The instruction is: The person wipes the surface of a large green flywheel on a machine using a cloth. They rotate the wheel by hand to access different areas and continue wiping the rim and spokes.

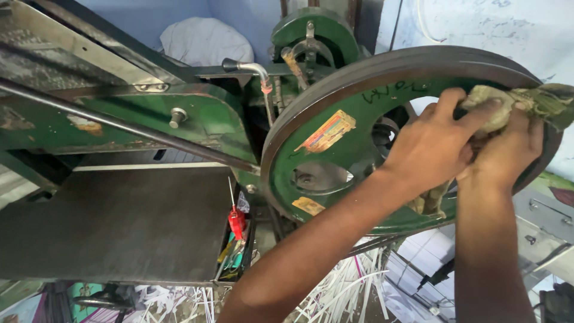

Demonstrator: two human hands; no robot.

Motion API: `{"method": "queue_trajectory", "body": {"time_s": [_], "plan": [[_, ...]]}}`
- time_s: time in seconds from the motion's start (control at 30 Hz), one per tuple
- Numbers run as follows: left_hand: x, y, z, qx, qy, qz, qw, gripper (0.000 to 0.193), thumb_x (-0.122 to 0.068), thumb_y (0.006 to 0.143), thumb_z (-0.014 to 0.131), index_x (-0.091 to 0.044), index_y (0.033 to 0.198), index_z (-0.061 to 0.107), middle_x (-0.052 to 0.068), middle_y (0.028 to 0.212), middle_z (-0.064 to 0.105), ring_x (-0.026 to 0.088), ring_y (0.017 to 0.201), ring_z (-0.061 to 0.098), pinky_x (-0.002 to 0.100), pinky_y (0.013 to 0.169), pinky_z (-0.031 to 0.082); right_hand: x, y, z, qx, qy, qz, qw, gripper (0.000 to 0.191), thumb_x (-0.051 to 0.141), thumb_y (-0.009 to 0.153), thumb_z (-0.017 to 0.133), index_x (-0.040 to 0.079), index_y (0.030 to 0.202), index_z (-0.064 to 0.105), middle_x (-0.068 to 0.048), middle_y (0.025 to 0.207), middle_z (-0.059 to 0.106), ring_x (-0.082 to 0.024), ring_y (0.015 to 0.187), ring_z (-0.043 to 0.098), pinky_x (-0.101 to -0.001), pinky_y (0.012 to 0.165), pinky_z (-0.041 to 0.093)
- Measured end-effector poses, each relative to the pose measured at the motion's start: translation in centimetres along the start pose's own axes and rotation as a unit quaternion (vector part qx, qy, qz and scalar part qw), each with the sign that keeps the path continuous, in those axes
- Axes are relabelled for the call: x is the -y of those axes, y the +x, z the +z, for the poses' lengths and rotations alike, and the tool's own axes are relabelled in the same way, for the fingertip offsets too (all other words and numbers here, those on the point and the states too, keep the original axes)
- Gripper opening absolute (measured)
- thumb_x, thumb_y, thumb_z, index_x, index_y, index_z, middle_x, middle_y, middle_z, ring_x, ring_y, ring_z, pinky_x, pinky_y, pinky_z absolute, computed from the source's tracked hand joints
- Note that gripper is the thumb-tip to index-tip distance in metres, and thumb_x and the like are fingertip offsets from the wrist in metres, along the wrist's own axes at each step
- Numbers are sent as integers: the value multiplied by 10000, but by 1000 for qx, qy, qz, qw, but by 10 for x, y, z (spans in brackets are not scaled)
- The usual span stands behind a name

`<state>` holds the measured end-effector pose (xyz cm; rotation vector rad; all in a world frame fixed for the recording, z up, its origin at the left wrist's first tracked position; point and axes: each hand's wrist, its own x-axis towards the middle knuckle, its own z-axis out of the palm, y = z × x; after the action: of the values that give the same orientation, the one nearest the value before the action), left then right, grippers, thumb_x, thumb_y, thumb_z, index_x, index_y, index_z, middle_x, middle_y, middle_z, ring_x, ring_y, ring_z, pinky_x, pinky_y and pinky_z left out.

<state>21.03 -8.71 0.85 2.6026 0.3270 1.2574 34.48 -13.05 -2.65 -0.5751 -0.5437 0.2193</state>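
Note:
A large green flywheel (335, 101) with a dark rim fills the right half of the head view. Both my hands meet at its right side. My left hand (433, 143) reaches across the wheel's face and pinches a crumpled greenish rag (526, 101). My right hand (508, 152) comes up from below and also grips the rag, pressing it against the wheel near the rim. Part of the rag hangs down behind my left hand. Torn yellow stickers mark the wheel's face.
The green machine frame (203, 119) and a dark flat metal table (119, 221) lie to the left. A red-handled tool (237, 218) stands in a side pocket. White paper strips (347, 287) litter the floor. A white bundle (206, 40) sits behind the machine.

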Motion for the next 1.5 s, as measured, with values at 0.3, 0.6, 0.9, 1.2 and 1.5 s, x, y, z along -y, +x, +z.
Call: {"method": "queue_trajectory", "body": {"time_s": [0.3, 0.6, 0.9, 1.2, 1.5], "plan": [[7, -8, -18, -34, -26, -28, 999, 758, -232, 818, 739, -332, 1513, 453, 148, 1304, 558, 399, 998, 698, 497, 878, 591, 5, -12, 33, -19, 11, 93, 995, 232, 182, 986, 493, 34, 1050, 660, -89, 1035, 702, -205, 908, 717, -338, 786, 607], [8, -17, -38, -8, -26, -95, 995, 817, -201, 820, 738, -273, 1559, 397, 186, 1279, 556, 441, 950, 691, 523, 871, 568, 13, -30, 51, 33, -106, 59, 992, 193, 124, 997, 578, 96, 1184, 615, -26, 1020, 659, -102, 776, 618, -238, 600, 477], [17, -28, -45, -111, -48, -101, 987, 670, -120, 870, 689, -272, 1489, 482, 153, 1291, 556, 419, 1046, 683, 506, 919, 568, 4, -39, 59, 129, -250, -31, 959, 173, 101, 997, 623, 5, 1142, 619, -59, 1119, 618, -122, 954, 582, -249, 769, 497], [23, -42, -58, -195, 0, -97, 976, 718, -84, 836, 714, -290, 1492, 508, 204, 1342, 504, 426, 1182, 588, 497, 1005, 516, 0, -52, 70, 201, -335, -80, 917, 258, 112, 977, 627, -41, 1182, 591, -188, 1322, 493, -262, 1145, 576, -367, 951, 499], [30, -54, -52, -232, 42, -92, 968, 603, -83, 848, 711, -264, 1412, 594, 197, 1331, 527, 403, 1210, 581, 480, 1032, 512, 7, -63, 79, 261, -464, -148, 834, 373, 100, 940, 637, -13, 1294, 606, -247, 1297, 503, -364, 1130, 587, -418, 965, 514]]}}
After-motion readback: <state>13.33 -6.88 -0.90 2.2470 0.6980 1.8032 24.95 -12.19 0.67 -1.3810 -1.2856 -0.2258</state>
